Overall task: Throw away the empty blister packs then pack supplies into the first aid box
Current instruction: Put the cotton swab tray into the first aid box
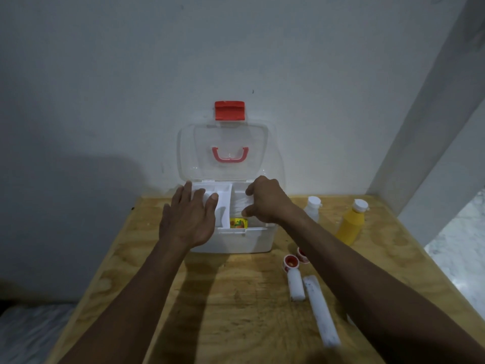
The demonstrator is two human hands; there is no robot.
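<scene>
The white first aid box (236,241) stands open at the back of the wooden table (223,311), its clear lid (228,151) with a red handle leaning on the wall. My left hand (187,219) lies flat, fingers spread, over the box's left tray compartments. My right hand (265,200) reaches into the right compartment, thumb and fingers pinched on a clear bag of white cotton (240,206). A small yellow packet (238,223) sits at the box's front edge.
Right of the box stand a white bottle (313,207) and a yellow bottle (351,223). Near my right forearm lie two red-and-white tape rolls (291,262), a short white roll (296,285) and a long white roll (321,310). A wall corner rises at right.
</scene>
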